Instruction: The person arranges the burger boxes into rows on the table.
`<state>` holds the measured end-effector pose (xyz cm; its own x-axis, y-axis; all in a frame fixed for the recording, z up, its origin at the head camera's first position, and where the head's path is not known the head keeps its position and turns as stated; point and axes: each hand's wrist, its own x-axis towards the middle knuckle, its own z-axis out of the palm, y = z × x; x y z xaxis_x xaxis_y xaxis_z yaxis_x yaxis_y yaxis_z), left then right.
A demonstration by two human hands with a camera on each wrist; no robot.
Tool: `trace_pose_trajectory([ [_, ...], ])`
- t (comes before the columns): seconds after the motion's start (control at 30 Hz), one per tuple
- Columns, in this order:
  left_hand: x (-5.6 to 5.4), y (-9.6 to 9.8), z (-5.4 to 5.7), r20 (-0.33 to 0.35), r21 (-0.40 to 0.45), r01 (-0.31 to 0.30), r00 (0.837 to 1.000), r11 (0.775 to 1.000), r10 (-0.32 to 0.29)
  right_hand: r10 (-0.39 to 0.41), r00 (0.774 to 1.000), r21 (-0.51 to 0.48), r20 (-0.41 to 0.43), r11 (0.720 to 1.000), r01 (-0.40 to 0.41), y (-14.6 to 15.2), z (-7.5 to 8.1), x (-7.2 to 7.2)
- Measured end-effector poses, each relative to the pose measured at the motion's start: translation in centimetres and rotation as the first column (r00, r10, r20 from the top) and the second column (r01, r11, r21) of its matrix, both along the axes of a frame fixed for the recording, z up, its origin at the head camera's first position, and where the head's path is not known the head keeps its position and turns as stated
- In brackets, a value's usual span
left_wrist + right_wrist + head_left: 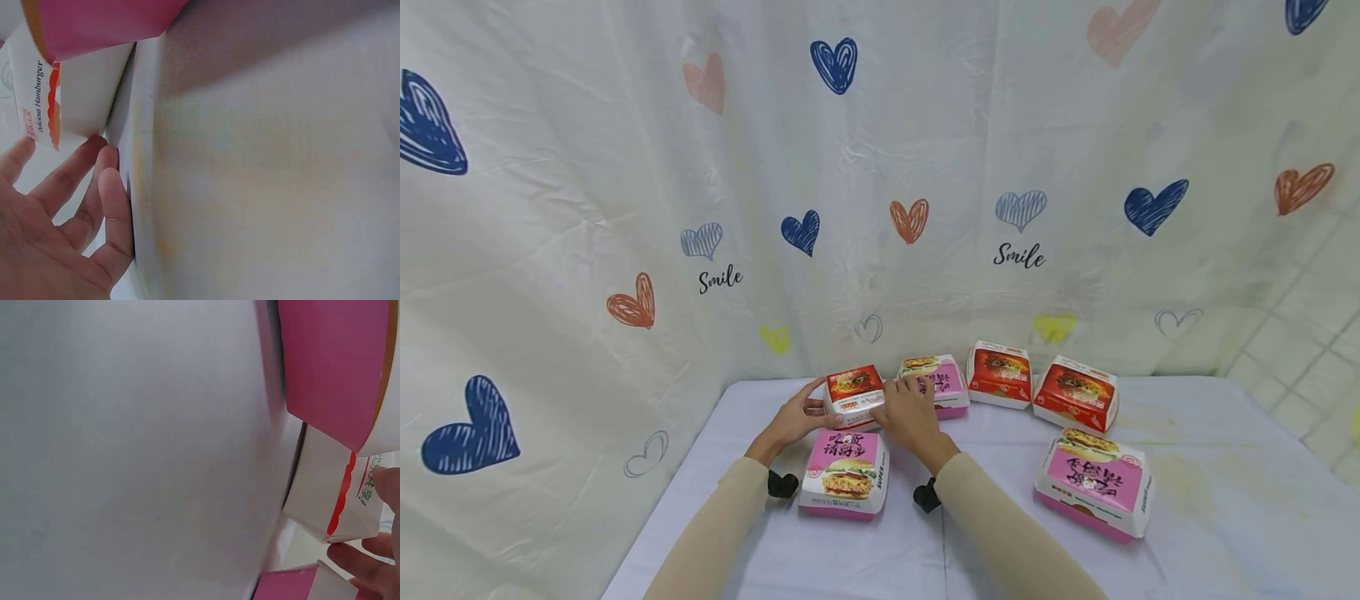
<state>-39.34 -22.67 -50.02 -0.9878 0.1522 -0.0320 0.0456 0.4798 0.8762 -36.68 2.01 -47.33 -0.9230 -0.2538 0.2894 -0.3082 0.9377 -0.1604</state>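
Note:
A red-and-white hamburger box stands at the back left of the table, between both hands. My left hand holds its left side, thumb along the front; in the left wrist view the fingertips meet the box's white wall. On the other side, my right hand holds the right end, its thumb on the printed front face in the right wrist view. Directly in front lies a pink-and-white hamburger box. Another pink box sits just beyond the right hand, which partly covers it.
Two more red boxes stand along the back, right of centre. A third pink box lies nearer on the right. White cloth covers the table. Behind its back edge hangs a curtain printed with hearts.

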Motion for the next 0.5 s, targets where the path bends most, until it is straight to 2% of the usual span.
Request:
trace_pose_trajectory([
  [0.2, -0.24, -0.11, -0.23, 0.006, -0.036, -0.007, 1.0, 0.999, 0.007, -0.004, 1.0, 0.014, 0.004, 1.0, 0.003, 0.1, -0.13, -0.14],
  [0.5, -0.16, -0.23, -0.18, -0.005, -0.046, 0.022, 1.0, 0.999, -0.023, -0.003, 1.0, 0.027, -0.007, 1.0, 0.003, 0.15, -0.08, -0.01],
])
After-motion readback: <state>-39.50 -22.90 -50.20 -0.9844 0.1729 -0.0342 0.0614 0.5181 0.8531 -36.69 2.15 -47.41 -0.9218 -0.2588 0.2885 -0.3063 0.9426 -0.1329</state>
